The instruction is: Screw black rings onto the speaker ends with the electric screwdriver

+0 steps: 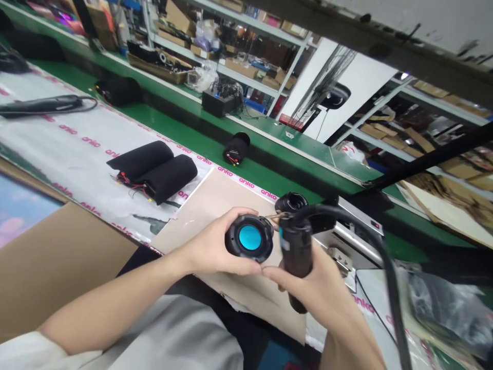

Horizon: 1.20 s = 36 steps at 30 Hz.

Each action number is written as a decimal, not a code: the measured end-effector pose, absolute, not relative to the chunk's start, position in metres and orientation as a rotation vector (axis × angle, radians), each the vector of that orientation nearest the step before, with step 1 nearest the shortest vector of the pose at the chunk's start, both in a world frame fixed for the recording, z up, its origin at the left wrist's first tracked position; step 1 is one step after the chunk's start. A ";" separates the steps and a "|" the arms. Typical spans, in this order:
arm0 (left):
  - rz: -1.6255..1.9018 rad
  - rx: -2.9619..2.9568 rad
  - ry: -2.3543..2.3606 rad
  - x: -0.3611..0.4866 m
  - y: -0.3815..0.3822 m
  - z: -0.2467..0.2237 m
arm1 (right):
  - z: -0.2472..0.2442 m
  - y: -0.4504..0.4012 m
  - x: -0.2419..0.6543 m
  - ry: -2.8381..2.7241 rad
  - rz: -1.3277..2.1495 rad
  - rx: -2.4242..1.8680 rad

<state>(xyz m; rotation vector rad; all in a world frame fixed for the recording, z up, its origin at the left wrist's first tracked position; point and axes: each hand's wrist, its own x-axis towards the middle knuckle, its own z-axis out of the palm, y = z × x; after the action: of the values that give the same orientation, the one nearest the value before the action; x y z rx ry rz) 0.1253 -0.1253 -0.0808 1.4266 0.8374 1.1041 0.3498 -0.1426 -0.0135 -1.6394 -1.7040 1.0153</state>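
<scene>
- Our left hand (208, 244) cups a round speaker driver (250, 238) with a bright blue centre, at lower centre of the frame; its fingers (239, 218) curl over the rim.
- Our right hand (319, 290) grips a corded black power tool (296, 252) upright, fingers wrapped round it, with one stretched towards the driver.
- Thin wires (275, 216) run from the driver towards a black cylindrical speaker housing (291, 203) just behind it.
- A thick black cable (388, 272) arcs from the tool across the right of the frame.
- A beige board (215, 205) lies beneath our hands.
- Two foam-wrapped cylinders (152, 172) with red wires lie at centre left, on white printed film (77, 149).
- Shelves of cartons (231, 31) fill the top of the frame.
</scene>
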 end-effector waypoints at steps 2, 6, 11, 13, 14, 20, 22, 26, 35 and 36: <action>1.084 1.467 0.875 0.125 -0.125 -0.079 | -0.004 -0.147 0.368 -1.417 1.034 -1.652; 1.055 1.535 0.953 0.119 -0.129 -0.079 | 0.014 -0.165 0.416 -0.842 0.803 -1.319; 1.092 1.667 1.074 0.125 -0.125 -0.082 | 0.024 -0.194 0.456 -0.726 0.511 -1.173; 1.060 1.690 1.047 0.141 -0.121 -0.081 | 0.023 -0.195 0.459 -0.702 0.488 -0.996; 1.040 1.698 1.016 0.151 -0.119 -0.080 | 0.022 -0.191 0.459 -0.685 0.497 -0.917; 0.886 1.726 0.839 0.205 -0.115 -0.079 | 0.009 -0.147 0.446 -0.803 0.468 -0.781; 0.865 1.737 0.834 0.210 -0.114 -0.079 | 0.005 -0.134 0.441 -0.855 0.510 -0.803; 0.871 1.732 0.834 0.207 -0.112 -0.079 | -0.007 -0.118 0.438 -0.955 0.568 -0.874; 0.882 1.737 0.827 0.209 -0.111 -0.080 | -0.022 -0.100 0.432 -1.004 0.556 -0.888; 0.885 1.735 0.831 0.209 -0.111 -0.080 | -0.022 -0.099 0.433 -1.001 0.562 -0.898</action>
<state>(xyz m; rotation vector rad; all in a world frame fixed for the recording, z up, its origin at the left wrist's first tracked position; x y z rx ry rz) 0.2089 -0.1110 -0.0804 1.7348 0.8312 0.8847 0.4328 -0.0995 -0.0220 -0.8980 -1.0014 0.5618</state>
